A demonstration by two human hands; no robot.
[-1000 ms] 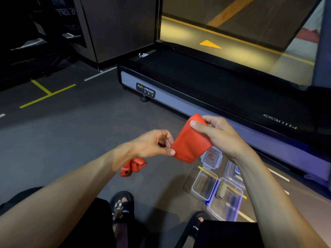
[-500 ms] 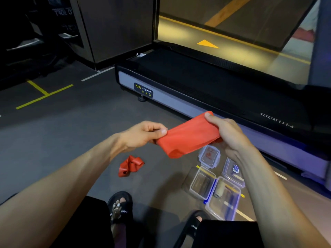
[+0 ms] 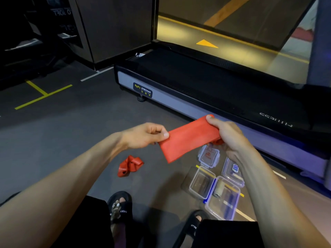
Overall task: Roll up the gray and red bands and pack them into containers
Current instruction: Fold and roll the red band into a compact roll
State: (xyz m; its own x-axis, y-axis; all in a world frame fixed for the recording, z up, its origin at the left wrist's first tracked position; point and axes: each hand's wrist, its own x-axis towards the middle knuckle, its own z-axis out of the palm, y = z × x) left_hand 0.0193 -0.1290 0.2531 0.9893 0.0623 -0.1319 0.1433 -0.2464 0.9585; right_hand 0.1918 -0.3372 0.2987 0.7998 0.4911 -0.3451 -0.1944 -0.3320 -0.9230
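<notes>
1. Two hands hold one red band (image 3: 188,140) flat in the air above the floor (image 3: 71,140): the left hand (image 3: 145,135) pinches its near-left end between thumb and curled fingers, and the right hand (image 3: 225,135) grips its far-right end with the thumb on top.
2. That band is a smooth, wide orange-red strip, stretched out and sloping up toward the right.
3. One more red band (image 3: 129,166) lies crumpled on the floor, near and left of the held one.
4. Four clear plastic pieces sit on the floor at the right, below the right hand: an open container (image 3: 201,182) that looks bare inside, and just beside it on the near right another container (image 3: 223,199) with a rolled gray band (image 3: 218,190) in it.
5. Two lids lie farther off: one lid (image 3: 208,156) under the held band's edge, and a second lid (image 3: 232,171) with a blue label, to its right.
6. Beyond them runs a treadmill (image 3: 215,90).
</notes>
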